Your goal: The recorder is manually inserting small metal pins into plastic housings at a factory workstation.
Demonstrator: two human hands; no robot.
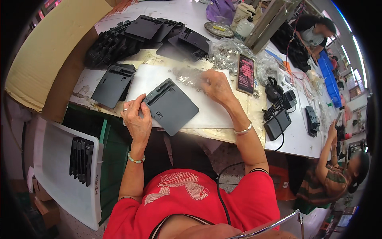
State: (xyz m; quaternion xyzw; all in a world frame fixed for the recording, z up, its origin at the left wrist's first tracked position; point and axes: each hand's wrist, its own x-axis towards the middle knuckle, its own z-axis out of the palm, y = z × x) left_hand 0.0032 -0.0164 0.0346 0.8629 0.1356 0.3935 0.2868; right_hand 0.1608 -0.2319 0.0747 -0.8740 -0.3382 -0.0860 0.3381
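A flat dark grey plastic panel [175,109] with a long slot and a small rectangular opening lies tilted on a white sheet [139,85] in front of me. My left hand [137,117] grips its left corner between thumb and fingers. My right hand [218,85] is above the sheet, beyond the panel's right side, with thumb and fingertips pinched together. Whatever sits in that pinch is too small to make out. Beside those fingertips lies a loose heap of small shiny metal pieces [187,76], partly blurred.
More dark panels [113,85] lie at left, with others stacked behind [145,28]. A phone [245,73], a clear bag of metal pieces [229,49] and a black cabled box [277,124] are at right. A white bin [65,159] stands lower left. Two people work at far right.
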